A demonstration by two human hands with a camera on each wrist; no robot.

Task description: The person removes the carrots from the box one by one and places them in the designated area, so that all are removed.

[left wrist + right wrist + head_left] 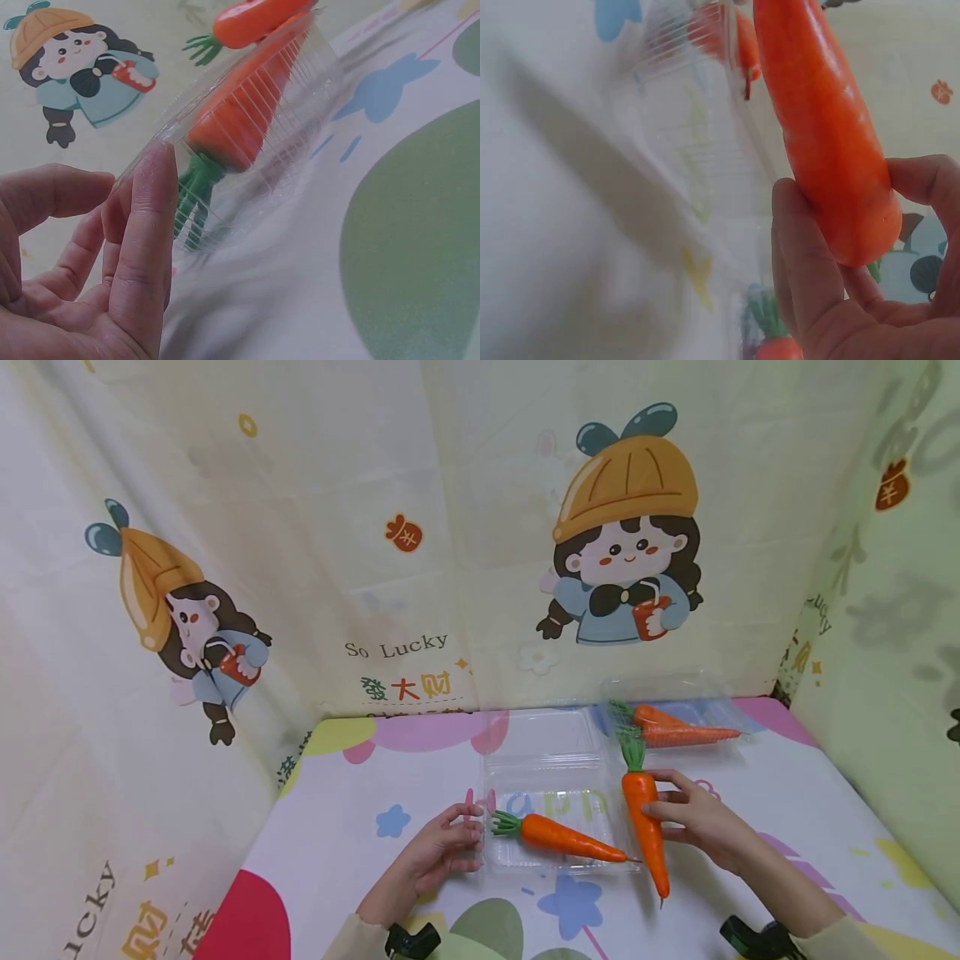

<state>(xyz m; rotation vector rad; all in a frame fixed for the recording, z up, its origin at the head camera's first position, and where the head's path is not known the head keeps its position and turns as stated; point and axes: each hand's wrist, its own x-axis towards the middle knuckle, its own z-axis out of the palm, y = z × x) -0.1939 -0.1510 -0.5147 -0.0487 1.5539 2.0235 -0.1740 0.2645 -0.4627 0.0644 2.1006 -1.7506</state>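
Observation:
An opened clear plastic clamshell box (498,770) lies on the table, its lid folded back away from me. Inside its base rests an orange toy carrot (562,838), green stalks toward the left. My left hand (438,853) pinches the left rim between thumb and fingers (142,225), as the left wrist view shows. With my right hand (701,821) I grip a second carrot (643,814) by its thick part, between thumb and fingers. This carrot is held at the box's right edge, stalks pointing away and tip toward me.
Another clear plastic box (701,685), with carrots (686,735) in it, stands at the back right of the table. A printed cloth (465,527) hangs behind and along both sides. The tabletop (337,860) has a coloured pattern.

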